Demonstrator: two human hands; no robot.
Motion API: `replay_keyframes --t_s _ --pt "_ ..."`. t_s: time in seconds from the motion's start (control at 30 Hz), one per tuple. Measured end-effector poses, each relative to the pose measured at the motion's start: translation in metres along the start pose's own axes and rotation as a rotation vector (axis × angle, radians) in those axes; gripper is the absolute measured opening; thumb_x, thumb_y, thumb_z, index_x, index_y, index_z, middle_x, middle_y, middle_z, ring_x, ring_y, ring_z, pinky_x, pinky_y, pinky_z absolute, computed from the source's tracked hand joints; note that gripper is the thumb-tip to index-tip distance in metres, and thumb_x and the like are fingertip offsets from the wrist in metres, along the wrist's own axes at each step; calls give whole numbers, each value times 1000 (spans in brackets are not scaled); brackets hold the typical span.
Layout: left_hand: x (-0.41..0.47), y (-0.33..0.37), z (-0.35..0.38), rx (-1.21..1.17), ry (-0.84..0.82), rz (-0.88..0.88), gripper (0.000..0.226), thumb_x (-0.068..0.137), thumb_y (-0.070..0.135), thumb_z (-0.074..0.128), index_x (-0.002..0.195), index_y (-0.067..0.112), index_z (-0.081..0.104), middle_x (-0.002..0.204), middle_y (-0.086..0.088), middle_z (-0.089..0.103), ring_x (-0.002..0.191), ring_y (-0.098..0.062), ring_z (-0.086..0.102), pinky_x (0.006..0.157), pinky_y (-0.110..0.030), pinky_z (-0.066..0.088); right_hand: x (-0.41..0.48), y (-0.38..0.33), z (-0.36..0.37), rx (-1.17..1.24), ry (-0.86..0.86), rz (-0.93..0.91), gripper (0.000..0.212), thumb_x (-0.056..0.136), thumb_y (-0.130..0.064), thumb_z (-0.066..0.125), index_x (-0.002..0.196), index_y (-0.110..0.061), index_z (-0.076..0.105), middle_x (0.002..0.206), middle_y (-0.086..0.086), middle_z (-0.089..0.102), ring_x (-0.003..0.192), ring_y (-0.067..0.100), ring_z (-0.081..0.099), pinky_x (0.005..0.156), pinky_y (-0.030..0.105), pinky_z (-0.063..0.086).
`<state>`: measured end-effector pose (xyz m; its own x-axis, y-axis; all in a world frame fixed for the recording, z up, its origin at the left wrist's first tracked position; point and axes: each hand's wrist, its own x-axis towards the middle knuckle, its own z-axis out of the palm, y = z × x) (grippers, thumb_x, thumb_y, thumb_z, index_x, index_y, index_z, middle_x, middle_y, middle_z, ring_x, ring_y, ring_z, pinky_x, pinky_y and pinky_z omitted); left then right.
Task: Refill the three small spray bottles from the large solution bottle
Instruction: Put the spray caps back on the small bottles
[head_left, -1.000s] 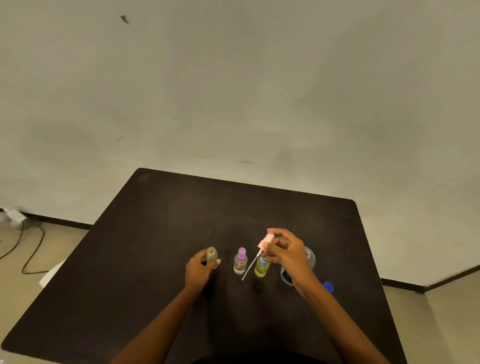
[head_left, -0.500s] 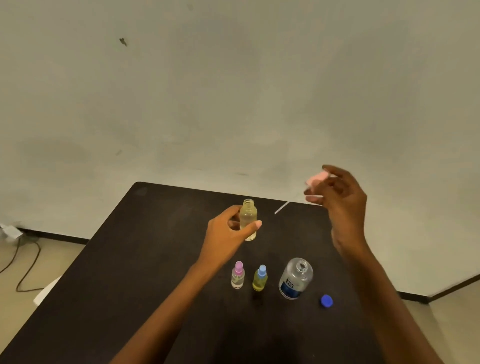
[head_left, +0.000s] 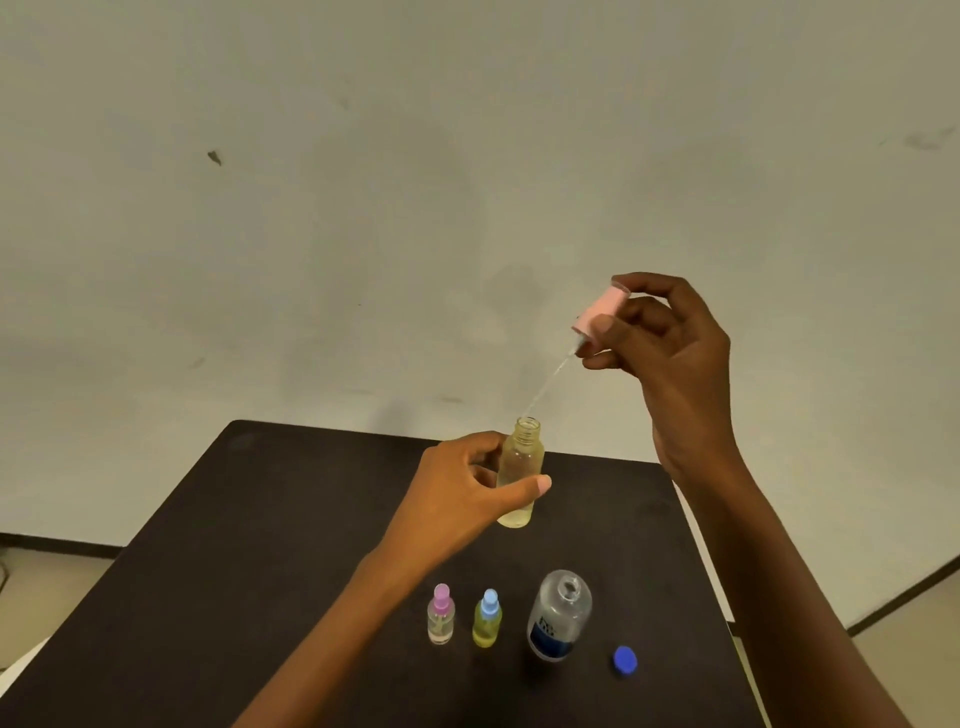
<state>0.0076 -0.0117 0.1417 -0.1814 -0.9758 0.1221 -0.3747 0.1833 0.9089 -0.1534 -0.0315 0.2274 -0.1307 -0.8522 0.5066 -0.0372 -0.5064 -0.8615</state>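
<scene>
1. Left hand (head_left: 457, 493): thumb across the front of the open bottle (head_left: 519, 467), fingers curled round its back. Raised well clear of the table (head_left: 260, 545); a second ago down at tabletop level on the same bottle.
2. Pink bottle (head_left: 441, 616): upright on the table, well below the left fingers, top on. Not yet opened, not moved.
3. Blue bottle (head_left: 487, 619): just beside the pink bottle, also below the left fingers, top on, yellow liquid inside. Untouched.
4. Open bottle: upright in the left grip, neck bare above the thumb, only a little pale yellow liquid at the bottom. Unscrewed and ready for filling, by the look of it.
5. Tube (head_left: 545, 387): slanting down from the right fingertips to the open bottle's mouth. Half a second ago pointing off to the side, away from the bottle. Tip at the rim or just inside: cannot tell which. Likely shedding last drops into the bottle.
6. Big bottle (head_left: 560, 616): standing on the table below and between both sets of fingers, neck open, mostly clear, dark label low down. In neither hand, so no pouring yet.
7. Spray head (head_left: 600, 312): pinched between right thumb and fingertips, tilted, tube end lowest.
8. Cap (head_left: 625, 661): blue, lying on the table near the big bottle, far below the right fingers.
9. Right hand (head_left: 670, 353): lifted high, fingers bunched on the spray head, none spread. Occupied for now; needs freeing before any pour. First of three refills still to come.
</scene>
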Motion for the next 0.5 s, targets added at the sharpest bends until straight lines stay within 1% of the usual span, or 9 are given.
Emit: replay_keyframes --t_s 0.13,0.23,0.27,0.33,0.43,0.5 --pt "1 0 -1 -5 -1 -5 27 75 38 72 98 25 67 93 9 70 87 -11 66 80 -22 53 -2 3 1 -54 -44 -21 31 79 -8 67 100 -26 55 92 -6 64 83 16 67 62 18 53" --pt "0 3 -3 -9 -1 9 18 75 37 71 91 34 63 89 13 68 86 -9 65 79 -20 53 -4 6 2 -120 -114 -23 34 78 -7 69 98 -31 55 90 -10 63 84 13 64 65 17 53" --pt "-1 4 -4 -13 2 13 17 75 37 71 90 35 62 89 14 68 86 -9 65 78 -20 53 -5 7 2 -144 -146 -18 34 77 -7 69 99 -30 55 91 -8 63 85 12 63 68 18 54" --pt "-1 5 -5 -21 13 15 20 76 36 71 93 31 63 91 11 68 88 -11 65 79 -21 53 -8 10 4 -180 -219 -1 33 78 -8 69 102 -27 56 94 -2 64 85 13 63 74 20 54" --pt "0 7 -6 -12 26 16 24 77 37 70 98 27 63 95 8 68 88 -12 65 80 -22 53 -12 14 5 -187 -297 29 33 79 -6 68 104 -24 56 97 5 66 86 13 65 74 17 52" --pt "0 8 -6 -15 29 13 25 77 37 70 99 28 62 96 8 67 89 -12 64 80 -21 52 -15 16 6 -174 -326 38 33 79 -6 68 105 -24 57 98 6 66 87 15 65 75 19 53"
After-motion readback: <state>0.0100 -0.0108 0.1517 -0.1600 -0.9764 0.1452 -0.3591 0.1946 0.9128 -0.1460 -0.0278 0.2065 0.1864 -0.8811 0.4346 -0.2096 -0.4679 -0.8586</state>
